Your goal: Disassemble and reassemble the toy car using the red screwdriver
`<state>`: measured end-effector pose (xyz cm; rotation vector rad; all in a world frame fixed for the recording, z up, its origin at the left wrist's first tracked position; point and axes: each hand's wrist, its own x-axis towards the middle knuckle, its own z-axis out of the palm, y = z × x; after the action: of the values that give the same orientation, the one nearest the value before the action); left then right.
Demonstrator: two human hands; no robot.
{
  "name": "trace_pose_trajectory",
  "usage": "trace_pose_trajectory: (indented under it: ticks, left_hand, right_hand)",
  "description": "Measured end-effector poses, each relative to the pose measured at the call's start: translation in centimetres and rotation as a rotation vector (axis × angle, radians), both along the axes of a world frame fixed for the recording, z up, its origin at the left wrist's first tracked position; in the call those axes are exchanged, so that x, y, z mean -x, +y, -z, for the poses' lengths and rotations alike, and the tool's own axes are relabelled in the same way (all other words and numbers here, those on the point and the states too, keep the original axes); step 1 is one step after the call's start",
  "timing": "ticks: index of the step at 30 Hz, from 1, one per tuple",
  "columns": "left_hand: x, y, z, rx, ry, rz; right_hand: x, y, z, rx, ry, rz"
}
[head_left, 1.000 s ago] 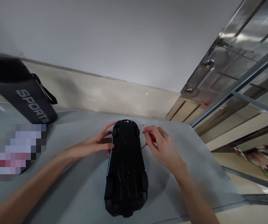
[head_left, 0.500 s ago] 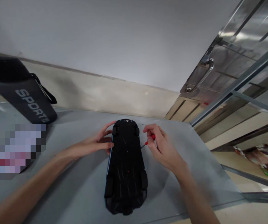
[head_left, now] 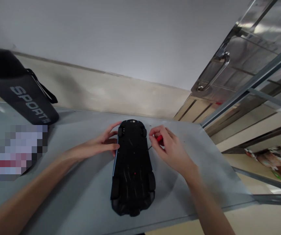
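Observation:
A black toy car lies upside down on the grey table, its wheels up and its far end pointing at the wall. My left hand rests against the car's left side near the far wheels, fingers curled onto its edge. My right hand is just right of the car's far end, pinched on a small red-handled screwdriver. The thin shaft points down toward the car's right edge.
A black bottle marked SPORTS leans at the table's back left. A blurred-out patch lies on the left of the table. A metal door with a handle stands to the right. The table's right edge drops to the floor.
My right hand has turned the red screwdriver slightly in its fingers beside the car. The view has tipped a little. My left hand and the car have stayed in place.

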<state>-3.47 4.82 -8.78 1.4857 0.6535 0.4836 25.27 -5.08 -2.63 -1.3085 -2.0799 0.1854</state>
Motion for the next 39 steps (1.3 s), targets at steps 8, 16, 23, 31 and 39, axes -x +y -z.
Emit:
trace_pose_trajectory:
  ticks: [8,16,23,31,39]
  left_hand:
    - [-0.2,0.2,0.1,-0.020,0.018,0.005]
    - [-0.2,-0.1,-0.2,-0.030,0.037,0.005]
    - [-0.2,-0.1,0.0,-0.017,0.034,-0.008]
    - [0.0,-0.1,0.2,-0.013,0.026,0.000]
    - [0.2,0.3,0.8,-0.009,-0.012,0.012]
  right_hand:
    - [-0.6,0.1,-0.1,-0.058,-0.083,0.025]
    - [-0.6,-0.3,-0.6,-0.082,-0.066,0.012]
    - [-0.6,-0.6,-0.5,-0.061,-0.073,0.034]
    - [-0.8,-0.8,-0.5,-0.012,-0.062,0.059]
    - [-0.7,-0.4,-0.1,0.017,-0.035,0.035]
